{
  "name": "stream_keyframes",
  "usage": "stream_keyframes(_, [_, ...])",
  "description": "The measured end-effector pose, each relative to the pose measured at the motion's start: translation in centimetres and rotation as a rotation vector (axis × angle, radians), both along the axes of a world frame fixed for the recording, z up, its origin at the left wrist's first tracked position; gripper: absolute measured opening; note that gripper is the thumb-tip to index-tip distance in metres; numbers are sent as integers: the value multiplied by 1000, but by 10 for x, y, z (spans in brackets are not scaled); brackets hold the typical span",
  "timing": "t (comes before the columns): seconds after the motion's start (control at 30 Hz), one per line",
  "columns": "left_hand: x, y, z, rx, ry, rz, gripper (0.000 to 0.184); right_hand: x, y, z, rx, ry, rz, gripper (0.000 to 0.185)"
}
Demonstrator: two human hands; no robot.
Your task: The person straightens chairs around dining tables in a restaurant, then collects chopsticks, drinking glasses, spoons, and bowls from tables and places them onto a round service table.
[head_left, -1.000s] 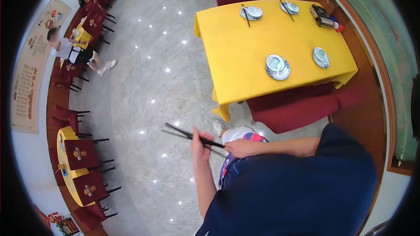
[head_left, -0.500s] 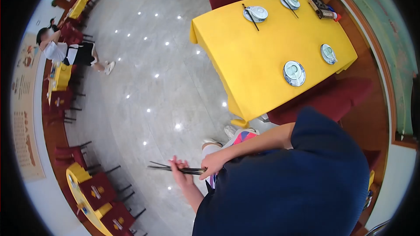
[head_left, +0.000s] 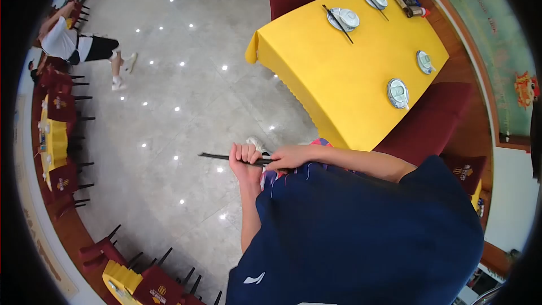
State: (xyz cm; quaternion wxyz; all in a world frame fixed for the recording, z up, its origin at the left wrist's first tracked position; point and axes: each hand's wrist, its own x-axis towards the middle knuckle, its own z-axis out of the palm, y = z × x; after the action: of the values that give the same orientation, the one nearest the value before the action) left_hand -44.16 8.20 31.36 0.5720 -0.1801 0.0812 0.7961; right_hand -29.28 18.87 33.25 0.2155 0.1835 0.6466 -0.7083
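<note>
A thin bundle of black chopsticks [head_left: 213, 156] is held roughly level in front of my body. My left hand [head_left: 244, 158] is closed around its middle, with the tips sticking out to the left. At the other end, my right hand [head_left: 287, 158] grips the chopsticks close to my shirt. The fingers of both hands are partly hidden, and I cannot count the chopsticks.
A yellow-covered table [head_left: 322, 68] at the upper right holds several place settings, including a plate with a bowl [head_left: 398, 93], and a portable stove [head_left: 405, 3]. Red chairs [head_left: 432, 116] flank it. A person in a white shirt [head_left: 59, 39] walks at the upper left.
My view has turned, so the table edge now slants more. My left hand's fingers have closed around the chopsticks, which have come nearer to level. The other person has changed stride and position.
</note>
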Motion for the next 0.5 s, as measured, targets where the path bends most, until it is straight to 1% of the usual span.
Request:
stream_keyframes(0.03, [-17, 11, -5, 11, -22, -7, 43, -13, 7, 7, 11, -22, -7, 49])
stream_keyframes(0.1, [-54, 42, -15, 6, 136, -175, 42, -41, 29, 19, 250, -75, -39, 51])
stream_keyframes(0.13, [-69, 57, -16, -40, 136, -202, 43, -52, 39, 13, 213, -109, -88, 54])
stream_keyframes(0.17, [-82, 70, -19, -61, 114, -207, 43, -58, 48, -29, 59, -138, -176, 55])
stream_keyframes(0.2, [-94, 81, -24, -41, 109, -260, 43, -59, 77, -35, -97, -170, -160, 53])
stream_keyframes(0.23, [-108, 94, -25, -19, 118, -331, 44, -64, 104, -66, -391, -287, -298, 45])
stream_keyframes(0.27, [-118, 106, -24, -37, 98, -385, 44, -65, 124, -62, -230, -176, -468, 44])
stream_keyframes(0.3, [-130, 118, -18, -56, 110, -423, 44, -68, 155, -81, -276, -166, -716, 42])
stream_keyframes(0.33, [-143, 134, -11, -120, 174, -508, 45, -70, 192, -94, -490, -172, -1037, 32])
stream_keyframes(0.37, [-155, 150, -7, -181, 238, -592, 45, -68, 232, -117, -697, -78, -1273, 28])
stream_keyframes(0.4, [-167, 165, -11, -128, 203, -602, 46, -62, 271, -139, -766, 38, -1418, 28])
stream_keyframes(0.43, [-171, 175, -14, -135, 221, -608, 46, -56, 309, -159, -829, 159, -1534, 28])
stream_keyframes(0.5, [-195, 215, -15, -73, 216, -636, 47, -47, 378, -161, -801, 175, -1804, 29])
